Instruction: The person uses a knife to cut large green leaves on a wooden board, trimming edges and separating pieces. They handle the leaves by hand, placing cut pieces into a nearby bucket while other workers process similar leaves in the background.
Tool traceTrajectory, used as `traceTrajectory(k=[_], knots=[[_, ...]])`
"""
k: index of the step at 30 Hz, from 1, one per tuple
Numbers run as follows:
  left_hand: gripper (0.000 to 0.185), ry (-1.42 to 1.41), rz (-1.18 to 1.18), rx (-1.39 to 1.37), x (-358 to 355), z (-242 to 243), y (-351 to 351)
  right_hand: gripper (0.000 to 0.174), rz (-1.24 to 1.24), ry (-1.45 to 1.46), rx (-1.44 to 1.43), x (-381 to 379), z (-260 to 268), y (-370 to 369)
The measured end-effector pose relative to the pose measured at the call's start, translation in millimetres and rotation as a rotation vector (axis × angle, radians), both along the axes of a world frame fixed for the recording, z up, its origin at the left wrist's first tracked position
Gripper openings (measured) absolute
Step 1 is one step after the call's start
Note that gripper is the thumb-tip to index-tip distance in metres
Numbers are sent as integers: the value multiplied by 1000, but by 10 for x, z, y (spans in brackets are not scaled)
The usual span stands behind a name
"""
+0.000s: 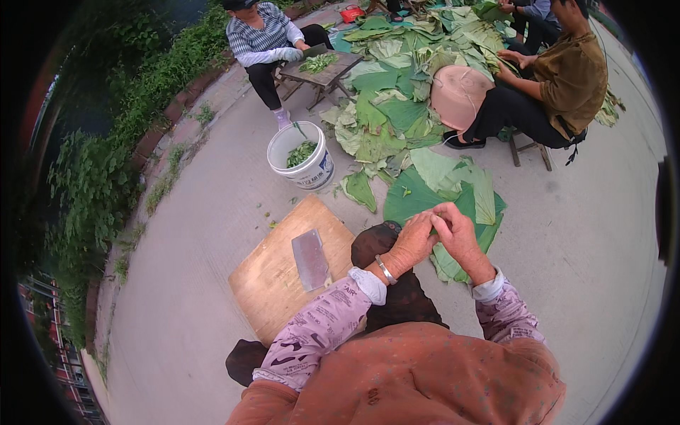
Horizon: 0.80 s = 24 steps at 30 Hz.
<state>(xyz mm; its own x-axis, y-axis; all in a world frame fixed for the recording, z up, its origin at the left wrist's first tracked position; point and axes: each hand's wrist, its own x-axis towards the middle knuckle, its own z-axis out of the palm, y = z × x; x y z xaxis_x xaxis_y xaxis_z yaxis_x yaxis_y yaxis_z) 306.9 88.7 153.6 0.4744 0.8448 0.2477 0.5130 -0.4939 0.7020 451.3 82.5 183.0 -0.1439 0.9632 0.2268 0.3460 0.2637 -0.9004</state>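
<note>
My left hand (417,241), with a metal bracelet at the wrist, and my right hand (454,234) meet at the fingertips above a pile of large green leaves (411,196). Whether anything small is pinched between the fingers is hidden. To the left lies a wooden board (265,265), with a broad-bladed cleaver (311,260) flat on it; my left forearm in a printed sleeve hides part of the board and the cleaver's handle end.
A white plastic bucket (313,178) holding chopped greens stands beyond the board. Farther off, a person (265,42) cuts greens on a small wooden table (324,74). Another person (568,79) sits at the right near a pink plastic tub (459,93) and heaped leaves (382,106).
</note>
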Motion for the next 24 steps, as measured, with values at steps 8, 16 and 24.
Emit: traceTrajectory(k=[8, 16, 24], knots=[[28, -704, 299, -491, -396, 24, 112, 24, -23, 440, -138, 19, -302, 587], [20, -567, -97, -691, -275, 76, -7, 25, -773, 270, -698, 1425, -2933, 1034], [15, -310, -259, -805, -81, 205, 91, 41, -753, 185, -883, 1585, -3788, 1047]])
